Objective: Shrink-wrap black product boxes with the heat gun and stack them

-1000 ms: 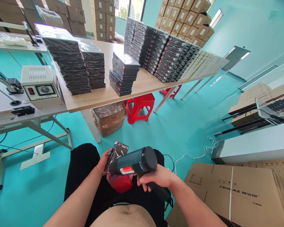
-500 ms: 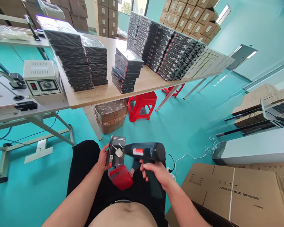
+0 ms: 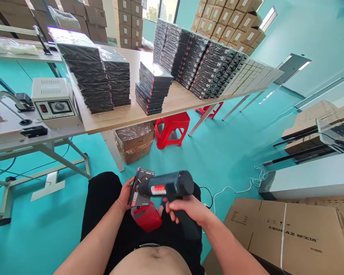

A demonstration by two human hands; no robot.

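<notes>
My left hand (image 3: 126, 194) grips a small black product box (image 3: 144, 199) by its left side, over my lap. The box stands tilted, and its printed front is partly hidden behind a heat gun. My right hand (image 3: 186, 208) is wrapped round the handle of the dark heat gun (image 3: 172, 184). Its nozzle points left, in front of the box face; whether it touches cannot be told. Below the box, between my legs, is a red plastic stool seat (image 3: 147, 217).
A wooden table (image 3: 111, 119) ahead bears several stacks of wrapped black boxes (image 3: 83, 72). At left stands a beige control unit (image 3: 54, 103) on a workbench. Under the table are an open carton (image 3: 136, 143) and a red stool (image 3: 173, 128). Large cartons (image 3: 263, 229) lie at right.
The heat gun has moved left and its nozzle now covers the picture on the box front. The box has shifted slightly right and down in my left hand.
</notes>
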